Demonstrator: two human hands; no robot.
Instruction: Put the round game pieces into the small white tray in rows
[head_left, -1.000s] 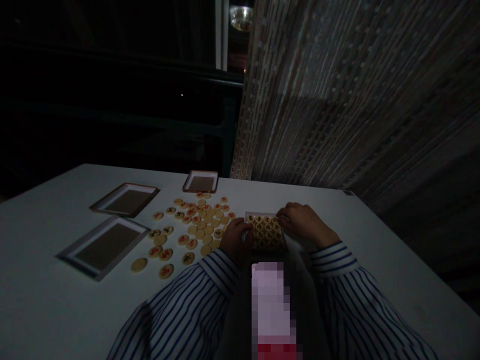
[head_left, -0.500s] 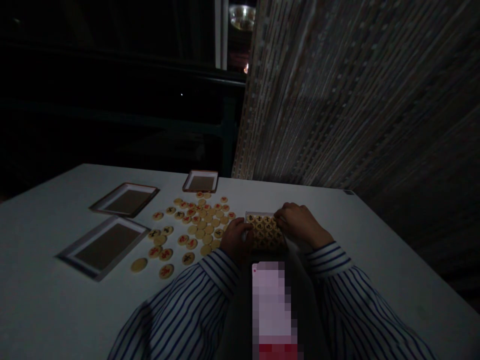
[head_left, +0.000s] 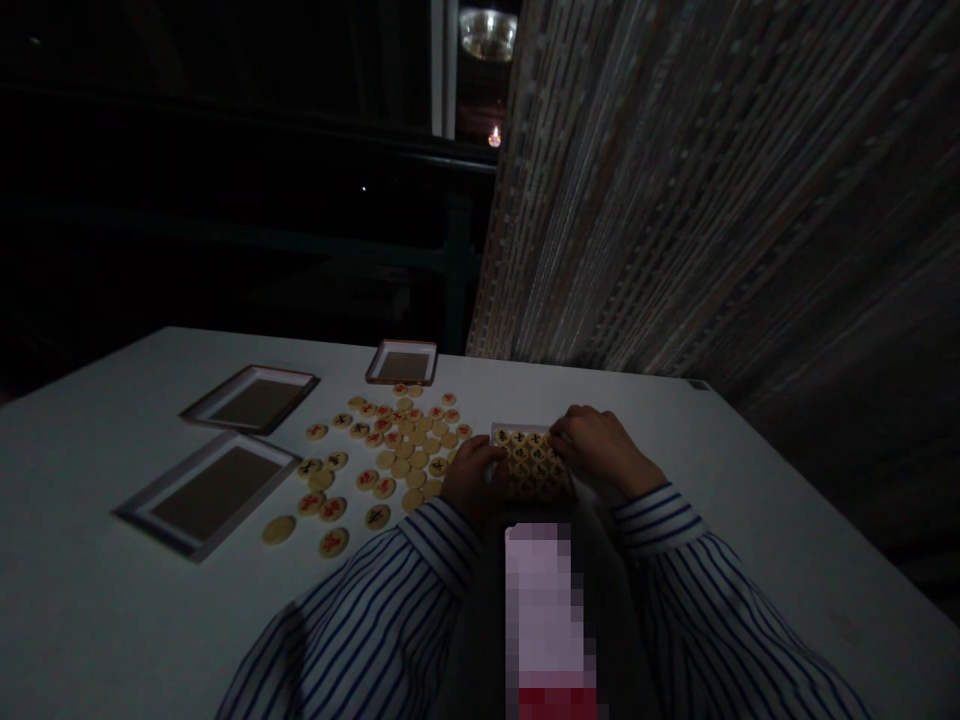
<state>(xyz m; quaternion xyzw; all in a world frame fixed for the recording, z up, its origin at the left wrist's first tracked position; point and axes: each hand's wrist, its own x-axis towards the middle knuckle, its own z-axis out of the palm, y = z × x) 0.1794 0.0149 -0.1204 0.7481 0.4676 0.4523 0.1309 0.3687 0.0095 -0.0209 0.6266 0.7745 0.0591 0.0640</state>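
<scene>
A small open box (head_left: 517,427) sits in front of me, with round Chinese chess pieces (head_left: 519,453) laid in rows inside, dark characters facing up. My left hand (head_left: 474,475) closes around the box's left side, the thumb reaching over its edge. At the far right corner of the box, my right hand (head_left: 596,445) has its fingers curled together against the edge and the end of a row. Whatever lies under those fingertips is hidden. To the left spread many loose Chinese chess pieces (head_left: 401,450), some showing red or black characters, others blank side up.
Three shallow open trays or lids stand on the white table (head_left: 750,500): a near one (head_left: 206,495), one behind it (head_left: 251,398) and a small one (head_left: 401,362) at the back. A phone with a lit, blurred screen (head_left: 547,600) is below the box. A string curtain (head_left: 637,200) hangs behind.
</scene>
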